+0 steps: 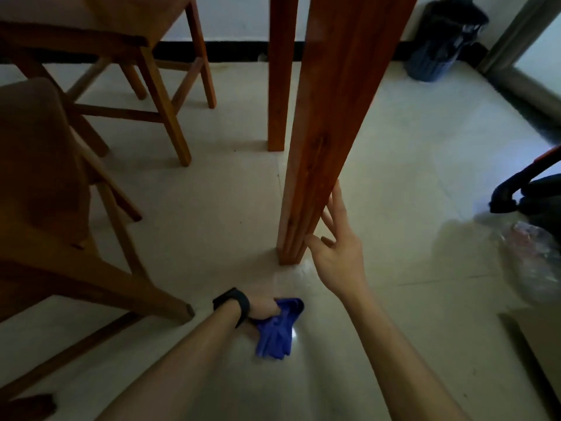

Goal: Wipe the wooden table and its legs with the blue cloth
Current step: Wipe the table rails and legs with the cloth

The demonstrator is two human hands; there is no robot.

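A reddish wooden table leg (pixel 321 141) runs down the middle of the view to the pale tiled floor. A second table leg (pixel 280 74) stands behind it. My right hand (pixel 337 247) is open with fingers spread, its fingertips touching the right side of the near leg close to its foot. My left hand (pixel 264 309), with a black band on the wrist, grips the crumpled blue cloth (pixel 277 328) low over the floor, in front of the leg's foot and apart from it. The tabletop is out of view.
Two wooden chairs stand on the left, one far (pixel 145 56) and one near (pixel 60 208), the near one's leg ending beside my left wrist. A dark waste bin (pixel 440 47) sits by the back wall. A black and orange object (pixel 522 189) and a clear plastic bag (pixel 531 256) lie at right.
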